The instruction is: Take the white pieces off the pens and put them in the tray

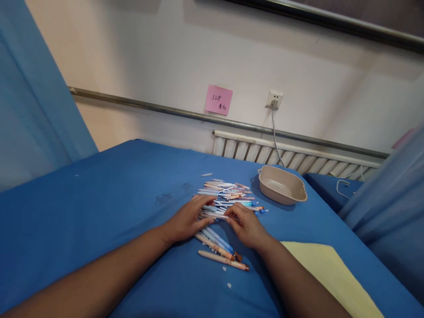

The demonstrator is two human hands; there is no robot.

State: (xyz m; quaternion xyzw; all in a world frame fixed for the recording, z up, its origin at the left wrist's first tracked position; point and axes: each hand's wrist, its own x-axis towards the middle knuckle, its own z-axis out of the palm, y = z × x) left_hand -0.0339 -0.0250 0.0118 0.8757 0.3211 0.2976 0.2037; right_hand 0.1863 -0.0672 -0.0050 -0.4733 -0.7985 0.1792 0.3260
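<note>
A heap of pens (225, 194) in pale blue, white and orange lies on the blue cloth of the table (99, 212). My left hand (188, 218) rests on the heap's near left edge, fingers bent over several pens. My right hand (247, 225) sits just to the right, its fingers curled and pinching a white pen (217, 215) that runs between both hands. More pens (221, 258) lie loose in front of my wrists, nearest me.
A beige plastic basin (281, 184) stands to the right of the heap. A yellow sheet (331, 274) lies at the near right. Behind the table are a radiator (298, 154), a wall socket with a cable (274, 100) and a pink note (218, 100). Blue curtains hang on both sides.
</note>
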